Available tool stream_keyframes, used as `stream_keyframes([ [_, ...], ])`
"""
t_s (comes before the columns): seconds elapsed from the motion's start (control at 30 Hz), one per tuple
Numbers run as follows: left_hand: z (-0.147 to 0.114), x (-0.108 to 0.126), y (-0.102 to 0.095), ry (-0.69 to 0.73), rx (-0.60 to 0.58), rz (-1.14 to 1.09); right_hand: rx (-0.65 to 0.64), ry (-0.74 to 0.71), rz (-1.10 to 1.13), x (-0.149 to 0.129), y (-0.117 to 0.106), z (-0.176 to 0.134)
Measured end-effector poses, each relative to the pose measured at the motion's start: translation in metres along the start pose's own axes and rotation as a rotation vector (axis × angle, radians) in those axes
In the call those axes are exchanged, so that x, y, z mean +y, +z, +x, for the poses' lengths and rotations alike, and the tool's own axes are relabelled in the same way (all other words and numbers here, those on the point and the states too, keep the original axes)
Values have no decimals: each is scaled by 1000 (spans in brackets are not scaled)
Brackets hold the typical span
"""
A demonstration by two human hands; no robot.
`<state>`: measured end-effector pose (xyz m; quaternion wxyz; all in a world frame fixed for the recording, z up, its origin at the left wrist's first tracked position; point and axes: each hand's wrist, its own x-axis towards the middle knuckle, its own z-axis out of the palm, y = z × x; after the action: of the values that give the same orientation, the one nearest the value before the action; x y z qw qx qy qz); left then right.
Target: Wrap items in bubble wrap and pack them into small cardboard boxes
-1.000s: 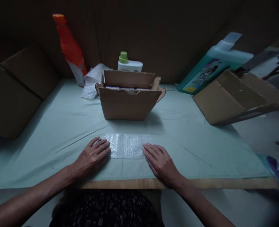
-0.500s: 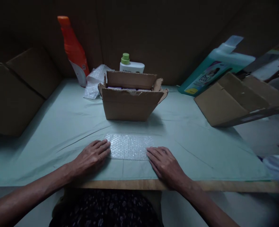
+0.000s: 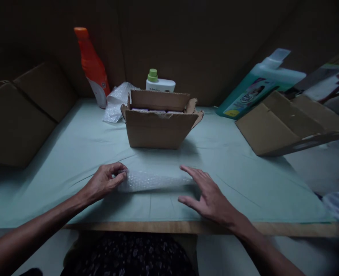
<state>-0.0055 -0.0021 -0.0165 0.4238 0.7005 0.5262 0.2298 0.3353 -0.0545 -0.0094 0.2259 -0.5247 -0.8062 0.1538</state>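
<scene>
Left hand (image 3: 107,179) pinches left end of bubble wrap (image 3: 149,181) between thumb and fingers. Right hand (image 3: 211,193) spread at wrap's right end — thumb well apart from fingers, cannot tell if fingertips touch it. Wrap over green cloth (image 3: 229,161), between person and open box (image 3: 155,132) — white bottle (image 3: 161,85) just behind box.

Head-worn view, facing forward, angled down
</scene>
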Motion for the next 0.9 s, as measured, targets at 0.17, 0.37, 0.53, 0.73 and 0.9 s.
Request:
stream_keyframes([
  [0.17, 0, -2, -1, -6, 59, -51, -167, 130, 250, 17, 16, 16],
  [0.37, 1, 15, -19, 70, 154, -4, -195, 332, 570, 17, -14, 34],
  [0.53, 21, -25, 4, 210, 183, 643, 26, 277, -94, 42, 15, 25],
  [0.73, 16, -1, 29, 471, 129, 762, 261, -88, -298, 7, 16, 18],
  [0.9, -7, 28, 75, 537, -150, 447, 168, -405, -66, -89, 56, 39],
])
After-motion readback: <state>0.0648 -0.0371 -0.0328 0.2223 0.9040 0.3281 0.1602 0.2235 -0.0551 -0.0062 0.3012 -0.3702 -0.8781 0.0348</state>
